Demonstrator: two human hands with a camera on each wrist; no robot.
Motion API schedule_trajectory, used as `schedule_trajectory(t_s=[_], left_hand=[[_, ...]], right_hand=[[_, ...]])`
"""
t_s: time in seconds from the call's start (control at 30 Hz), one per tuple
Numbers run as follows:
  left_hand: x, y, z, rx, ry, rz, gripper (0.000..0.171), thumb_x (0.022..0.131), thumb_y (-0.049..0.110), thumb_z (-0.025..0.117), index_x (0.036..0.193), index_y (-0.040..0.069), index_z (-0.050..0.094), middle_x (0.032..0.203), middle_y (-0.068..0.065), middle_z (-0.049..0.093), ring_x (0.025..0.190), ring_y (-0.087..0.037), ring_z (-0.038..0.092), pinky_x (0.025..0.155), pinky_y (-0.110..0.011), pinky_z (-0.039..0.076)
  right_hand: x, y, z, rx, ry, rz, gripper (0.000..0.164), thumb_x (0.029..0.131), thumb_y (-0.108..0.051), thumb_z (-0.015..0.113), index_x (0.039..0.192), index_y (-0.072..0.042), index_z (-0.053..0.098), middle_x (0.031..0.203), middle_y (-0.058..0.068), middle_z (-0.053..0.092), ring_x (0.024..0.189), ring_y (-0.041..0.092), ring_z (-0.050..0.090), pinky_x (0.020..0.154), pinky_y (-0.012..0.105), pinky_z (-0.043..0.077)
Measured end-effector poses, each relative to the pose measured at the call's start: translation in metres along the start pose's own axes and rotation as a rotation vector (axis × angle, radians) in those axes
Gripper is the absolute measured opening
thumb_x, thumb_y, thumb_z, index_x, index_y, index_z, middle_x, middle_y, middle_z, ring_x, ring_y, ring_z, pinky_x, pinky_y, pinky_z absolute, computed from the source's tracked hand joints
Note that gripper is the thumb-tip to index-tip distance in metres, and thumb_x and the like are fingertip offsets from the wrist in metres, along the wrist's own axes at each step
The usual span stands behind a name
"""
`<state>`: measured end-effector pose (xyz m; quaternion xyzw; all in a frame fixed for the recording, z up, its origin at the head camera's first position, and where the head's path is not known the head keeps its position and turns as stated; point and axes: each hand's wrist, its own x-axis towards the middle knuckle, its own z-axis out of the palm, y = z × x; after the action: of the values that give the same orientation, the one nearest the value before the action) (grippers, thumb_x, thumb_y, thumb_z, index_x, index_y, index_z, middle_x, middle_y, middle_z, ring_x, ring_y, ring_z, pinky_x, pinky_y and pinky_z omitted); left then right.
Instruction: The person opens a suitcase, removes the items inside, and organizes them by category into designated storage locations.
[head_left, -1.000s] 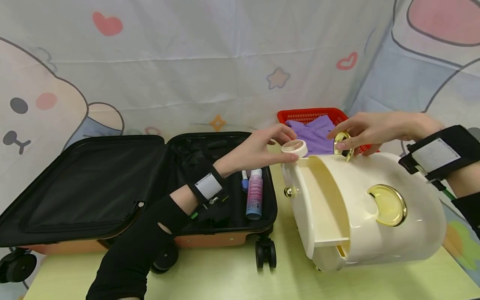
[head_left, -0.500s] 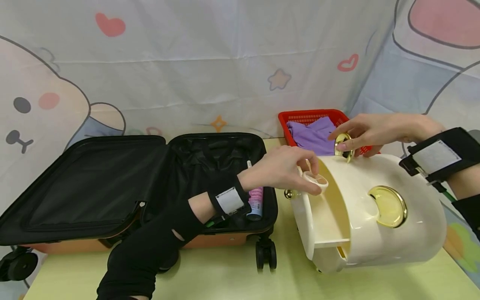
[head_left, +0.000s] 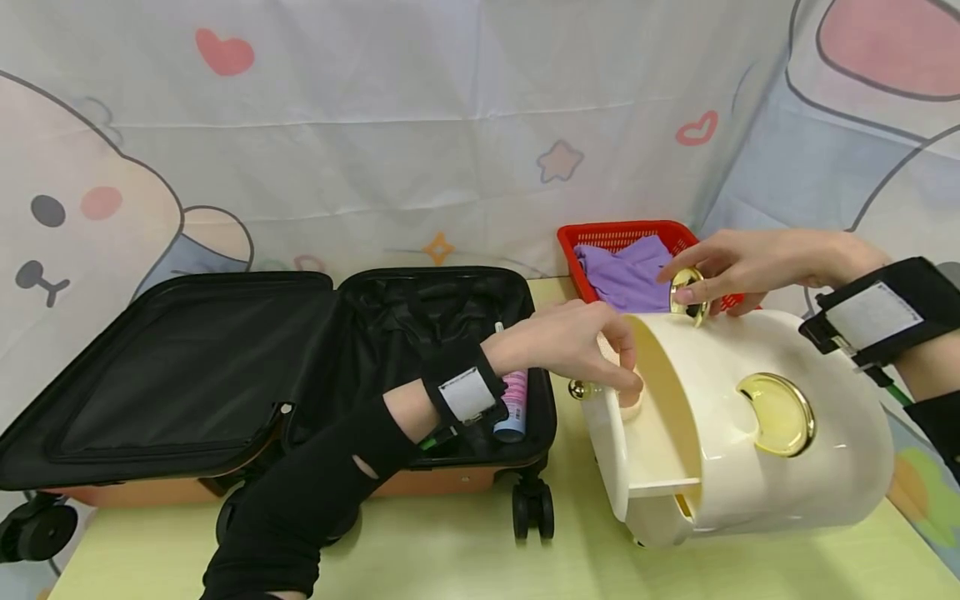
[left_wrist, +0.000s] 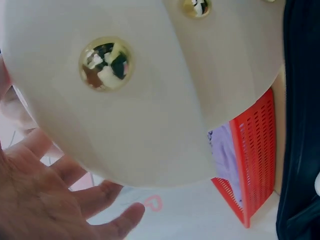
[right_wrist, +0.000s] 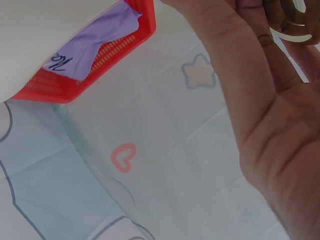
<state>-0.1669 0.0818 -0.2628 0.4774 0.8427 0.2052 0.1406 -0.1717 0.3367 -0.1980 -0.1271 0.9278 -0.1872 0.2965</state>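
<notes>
My left hand point(head_left: 577, 337) reaches down into the pulled-out drawer point(head_left: 660, 454) of a glossy cream storage box point(head_left: 832, 492). Its thumb and fingers pinch a small round whitish tub point(head_left: 633, 411), mostly hidden beneath them at the drawer's far end. With my right hand point(head_left: 738, 265) I grip the gold handle point(head_left: 684, 287) on top of the box. In the left wrist view, the drawer's front point(left_wrist: 145, 125) with its round gold knob point(left_wrist: 106, 64) covers the tub, and spread fingers point(left_wrist: 102, 197) show below its edge.
An open black-lined suitcase point(head_left: 180, 375) lies left of the box, a pink-and-blue spray can point(head_left: 512, 412) inside its right half. Behind the box stands a red basket point(head_left: 577, 271) with purple cloth point(head_left: 626, 275). A gold crescent fitting point(head_left: 780, 417) sits on the box's side.
My left hand has carried the round tub from above the drawer's back rim to the right and down into the drawer. The right hand keeps its grip on the handle.
</notes>
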Motion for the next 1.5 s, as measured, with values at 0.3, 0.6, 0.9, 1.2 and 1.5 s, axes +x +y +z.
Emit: schedule_trajectory(t_s=[0.3, 0.6, 0.9, 1.2, 1.5], left_hand=[[-0.013, -0.024, 0.010, -0.224, 0.268, 0.052, 0.032, 0.101, 0.034, 0.059, 0.125, 0.015, 0.065, 0.133, -0.004, 0.057, 0.121, -0.015, 0.054, 0.100, -0.030, 0.047], [-0.035, -0.058, 0.017, -0.408, 0.224, 0.078, 0.014, 0.095, 0.010, 0.059, 0.106, 0.004, 0.065, 0.100, -0.008, 0.068, 0.087, -0.013, 0.062, 0.078, -0.020, 0.050], [-0.039, -0.065, 0.036, -0.494, 0.023, 0.181, 0.020, 0.091, 0.014, 0.074, 0.108, 0.003, 0.072, 0.103, -0.011, 0.075, 0.090, -0.003, 0.069, 0.085, -0.027, 0.060], [-0.025, -0.053, 0.048, -0.443, 0.116, 0.174, 0.017, 0.092, 0.019, 0.074, 0.106, 0.009, 0.074, 0.108, -0.005, 0.077, 0.098, -0.002, 0.068, 0.085, -0.025, 0.056], [-0.008, -0.041, 0.059, -0.395, 0.167, 0.233, 0.015, 0.094, 0.019, 0.072, 0.105, 0.009, 0.073, 0.106, -0.005, 0.077, 0.101, -0.006, 0.069, 0.090, -0.020, 0.054]], right_hand=[[0.003, -0.003, 0.000, -0.009, 0.007, 0.018, 0.059, 0.101, -0.034, 0.060, 0.150, -0.004, 0.043, 0.098, 0.005, 0.067, 0.086, 0.017, 0.063, 0.066, 0.032, 0.057], [0.006, -0.002, -0.001, -0.016, -0.004, 0.002, 0.061, 0.101, -0.032, 0.060, 0.151, -0.003, 0.041, 0.096, 0.003, 0.065, 0.084, 0.015, 0.062, 0.064, 0.029, 0.056], [0.001, 0.002, -0.004, 0.006, -0.025, 0.013, 0.060, 0.100, -0.031, 0.063, 0.151, -0.007, 0.043, 0.100, 0.005, 0.063, 0.089, 0.016, 0.061, 0.069, 0.030, 0.058], [0.001, 0.006, -0.005, 0.017, -0.009, 0.002, 0.058, 0.100, -0.031, 0.063, 0.149, -0.007, 0.045, 0.107, 0.006, 0.066, 0.097, 0.019, 0.062, 0.074, 0.032, 0.060], [0.001, 0.012, -0.004, 0.021, 0.022, -0.024, 0.064, 0.099, -0.033, 0.064, 0.152, -0.005, 0.042, 0.142, 0.023, 0.056, 0.121, 0.032, 0.061, 0.084, 0.040, 0.062]])
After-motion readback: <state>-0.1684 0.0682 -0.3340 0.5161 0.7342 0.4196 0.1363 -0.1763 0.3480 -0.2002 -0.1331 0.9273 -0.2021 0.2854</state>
